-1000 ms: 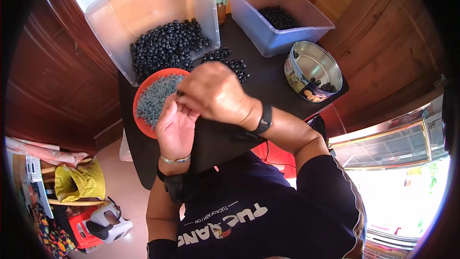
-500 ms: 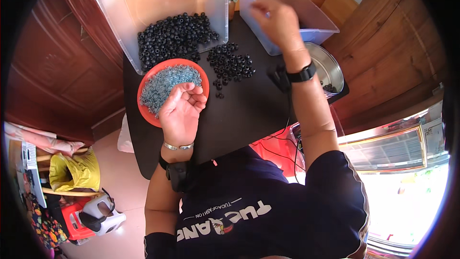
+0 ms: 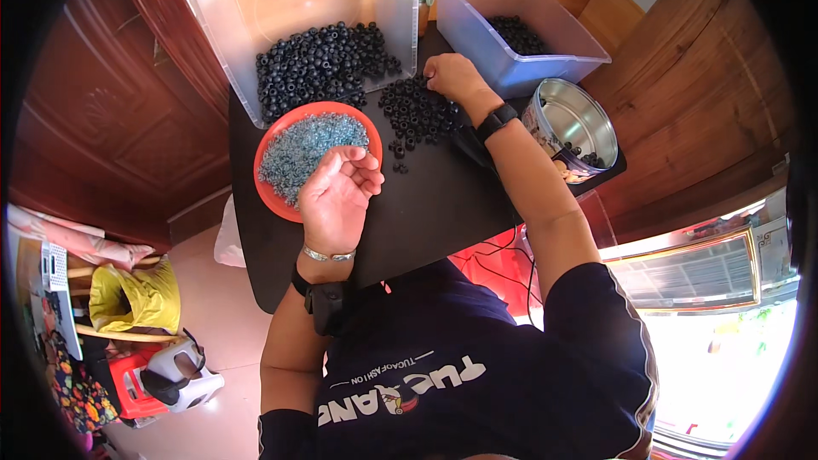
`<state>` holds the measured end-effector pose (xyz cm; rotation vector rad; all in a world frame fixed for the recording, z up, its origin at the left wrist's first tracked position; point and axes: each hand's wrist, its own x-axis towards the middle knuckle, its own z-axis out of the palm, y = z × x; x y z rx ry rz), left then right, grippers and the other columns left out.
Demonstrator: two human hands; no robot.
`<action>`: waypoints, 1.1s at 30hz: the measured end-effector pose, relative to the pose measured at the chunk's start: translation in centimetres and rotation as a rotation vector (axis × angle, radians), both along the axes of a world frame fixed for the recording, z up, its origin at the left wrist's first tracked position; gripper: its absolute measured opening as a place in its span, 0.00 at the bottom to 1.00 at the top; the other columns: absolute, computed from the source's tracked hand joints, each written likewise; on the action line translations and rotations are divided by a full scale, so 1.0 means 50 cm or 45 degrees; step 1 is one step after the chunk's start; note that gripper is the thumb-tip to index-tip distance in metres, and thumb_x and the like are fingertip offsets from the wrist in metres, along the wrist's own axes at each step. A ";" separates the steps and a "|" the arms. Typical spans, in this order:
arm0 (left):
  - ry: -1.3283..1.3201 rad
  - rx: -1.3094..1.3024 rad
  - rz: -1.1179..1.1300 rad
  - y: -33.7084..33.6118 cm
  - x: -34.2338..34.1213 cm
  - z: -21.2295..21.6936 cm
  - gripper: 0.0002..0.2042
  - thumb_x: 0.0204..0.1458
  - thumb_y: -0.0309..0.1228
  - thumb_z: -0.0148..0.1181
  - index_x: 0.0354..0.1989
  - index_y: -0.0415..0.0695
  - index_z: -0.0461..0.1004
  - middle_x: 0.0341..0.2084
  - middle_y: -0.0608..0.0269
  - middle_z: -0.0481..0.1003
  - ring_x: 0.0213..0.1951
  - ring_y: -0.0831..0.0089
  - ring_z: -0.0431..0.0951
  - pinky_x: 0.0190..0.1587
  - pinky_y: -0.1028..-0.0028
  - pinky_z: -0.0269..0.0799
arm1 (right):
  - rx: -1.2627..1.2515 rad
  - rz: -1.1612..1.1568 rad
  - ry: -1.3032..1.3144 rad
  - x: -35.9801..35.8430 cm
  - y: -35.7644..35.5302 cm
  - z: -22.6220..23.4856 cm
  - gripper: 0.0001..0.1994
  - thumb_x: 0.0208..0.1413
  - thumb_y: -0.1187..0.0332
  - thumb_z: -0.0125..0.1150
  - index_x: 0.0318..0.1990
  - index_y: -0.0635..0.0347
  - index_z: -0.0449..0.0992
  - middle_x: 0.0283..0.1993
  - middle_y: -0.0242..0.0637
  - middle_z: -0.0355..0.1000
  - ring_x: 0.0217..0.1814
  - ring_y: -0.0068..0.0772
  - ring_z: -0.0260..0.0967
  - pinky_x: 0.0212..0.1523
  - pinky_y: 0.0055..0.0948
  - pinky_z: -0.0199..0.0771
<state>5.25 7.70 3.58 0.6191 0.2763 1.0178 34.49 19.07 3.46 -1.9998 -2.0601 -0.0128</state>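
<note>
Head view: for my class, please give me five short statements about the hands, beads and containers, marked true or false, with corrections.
1. The right hand is at the loose black beads. True.
2. The red bowl is filled with black beads. False: the red bowl holds small blue-grey beads.
3. The left hand has its palm turned up. True.
4. The tin is full to its rim. False: only a few black beads lie in the tin.
5. A silver bracelet is on the left wrist. True.
</note>
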 end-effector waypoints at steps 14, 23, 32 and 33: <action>0.157 0.018 -0.109 0.001 0.005 -0.014 0.16 0.61 0.38 0.43 0.46 0.39 0.68 0.36 0.56 0.74 0.35 0.68 0.74 0.38 0.72 0.68 | 0.022 0.939 0.781 -0.210 -0.225 0.149 0.17 0.46 0.81 0.62 0.46 0.60 0.75 0.41 0.36 0.75 0.41 0.32 0.75 0.41 0.31 0.75; 0.112 0.063 0.067 -0.002 0.009 -0.009 0.12 0.60 0.35 0.45 0.44 0.40 0.69 0.32 0.64 0.72 0.32 0.73 0.73 0.35 0.75 0.67 | 0.309 0.955 0.680 -0.232 -0.224 0.125 0.16 0.43 0.77 0.66 0.43 0.57 0.77 0.39 0.38 0.74 0.43 0.40 0.73 0.43 0.33 0.74; 0.083 -0.004 0.076 -0.005 0.006 -0.010 0.11 0.61 0.34 0.45 0.42 0.40 0.69 0.32 0.61 0.73 0.34 0.72 0.74 0.37 0.74 0.67 | 0.455 0.973 0.560 -0.231 -0.217 0.111 0.12 0.40 0.73 0.70 0.35 0.58 0.79 0.38 0.36 0.75 0.40 0.39 0.73 0.41 0.33 0.75; 0.085 -0.005 0.076 -0.004 0.008 -0.010 0.11 0.61 0.34 0.45 0.42 0.40 0.69 0.32 0.61 0.73 0.34 0.72 0.74 0.37 0.74 0.67 | 0.484 0.983 0.545 -0.232 -0.218 0.112 0.11 0.40 0.73 0.70 0.35 0.58 0.79 0.37 0.36 0.75 0.40 0.38 0.73 0.40 0.32 0.75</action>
